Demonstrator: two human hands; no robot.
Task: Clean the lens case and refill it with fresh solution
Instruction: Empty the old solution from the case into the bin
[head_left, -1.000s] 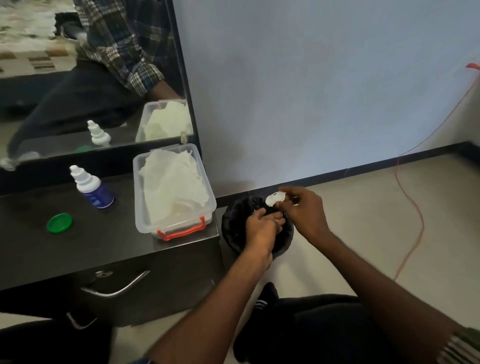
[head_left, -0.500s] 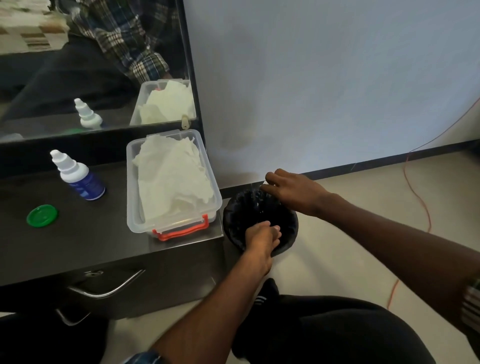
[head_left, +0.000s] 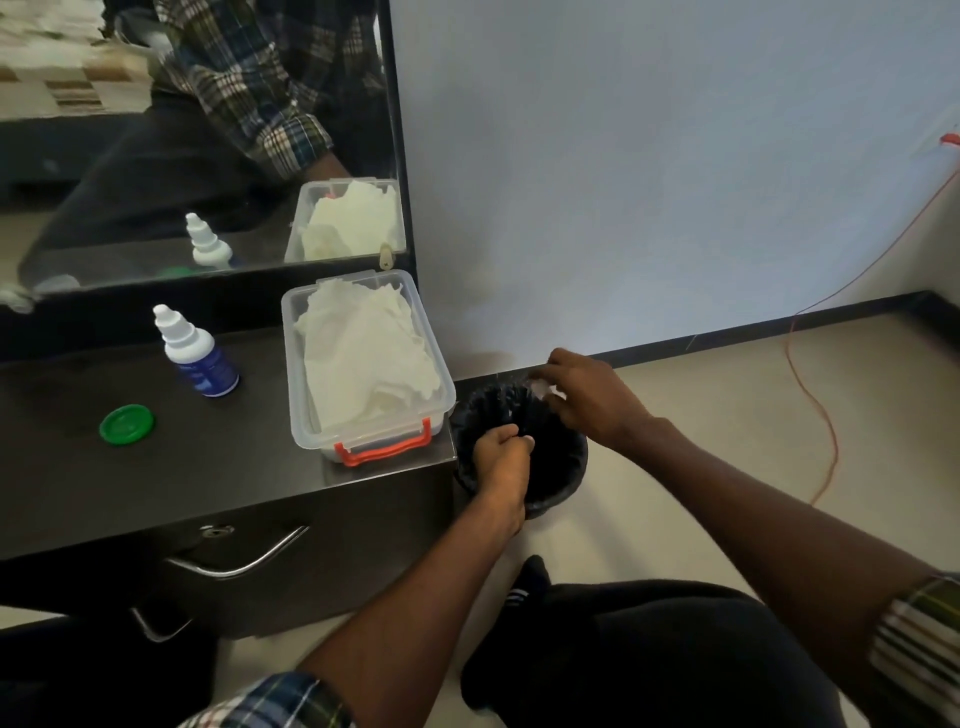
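Note:
Both hands hover over a black lined bin (head_left: 561, 483) on the floor, right of the dresser. My left hand (head_left: 501, 457) is a fist above the bin's middle, fingers curled round the lens case, which they hide almost wholly. My right hand (head_left: 587, 397) is at the bin's far rim and pinches a small white cap (head_left: 540, 387) at its fingertips. The solution bottle (head_left: 195, 353), white top and blue label, stands upright on the dresser top (head_left: 218, 467). A green round cap (head_left: 126, 424) lies flat to its front left.
A clear plastic box (head_left: 311, 415) with a red handle holds white tissues at the dresser's right end, next to the bin. A mirror (head_left: 208, 130) backs the dresser. A red cord (head_left: 810, 415) runs across the floor at right. My knee fills the lower right.
My right hand turned palm down and now hides most of the white cap, staying at the bin's far rim. My left hand stays in a fist over the bin.

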